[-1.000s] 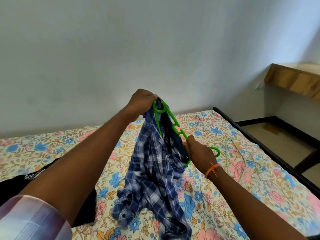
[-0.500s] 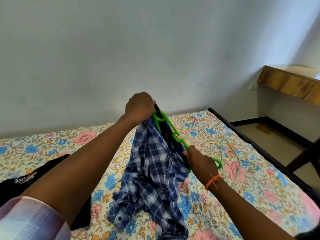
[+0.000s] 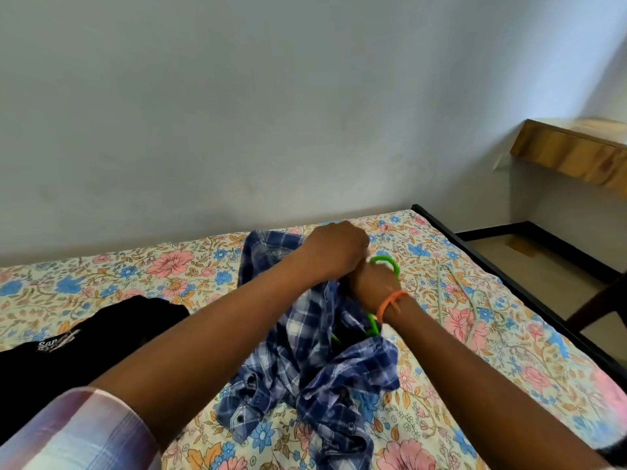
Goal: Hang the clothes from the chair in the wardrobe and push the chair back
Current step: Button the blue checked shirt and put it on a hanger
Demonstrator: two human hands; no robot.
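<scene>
A blue plaid shirt [image 3: 305, 368] lies crumpled on the floral bedsheet [image 3: 169, 266]. A green plastic hanger [image 3: 385, 262] is partly buried in it, with its hook showing past my right hand and another piece lower down by my wrist. My right hand [image 3: 371, 284], with an orange band on the wrist, grips the hanger inside the shirt. My left hand [image 3: 334, 249] sits just above it, fingers curled on the shirt's upper edge. Both hands are low over the bed and touch each other. The chair shows only as a dark leg [image 3: 600, 300] at the right edge.
A black garment [image 3: 101, 334] lies on the bed to the left. A pale wire hanger [image 3: 458, 300] rests on the sheet to the right. The dark bed frame [image 3: 509, 283] borders bare floor. A wooden shelf [image 3: 570, 154] juts from the right wall.
Both hands dropped from holding the shirt and hanger up in the air down onto the bed. The shirt now lies in a heap and the hands have come together.
</scene>
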